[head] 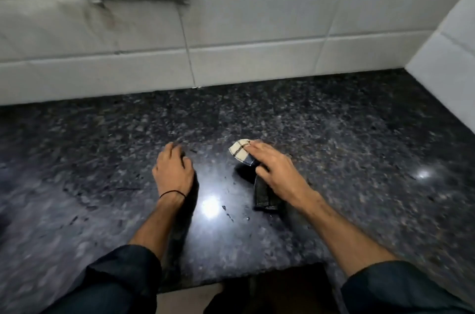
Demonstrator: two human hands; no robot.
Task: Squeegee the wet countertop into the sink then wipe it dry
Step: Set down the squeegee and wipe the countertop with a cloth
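"Where was the cloth (240, 151)?"

"Under the right hand (276, 167), whose fingers lay flat and close together. The checked corner showed past the fingertips."

"And the left hand (173, 169)?"

"Its bent fingertips rested on the countertop (334, 133) and gripped nothing. Even pressure and overlapping strokes back toward the droplets (228, 214) behind the palm would likely have dried best."

Speckled black countertop (334, 133), checked cloth (240, 150)

Left hand (173, 169) palm down, fingers loosely bent; right hand (275, 167) flat, palm down, fingers straight
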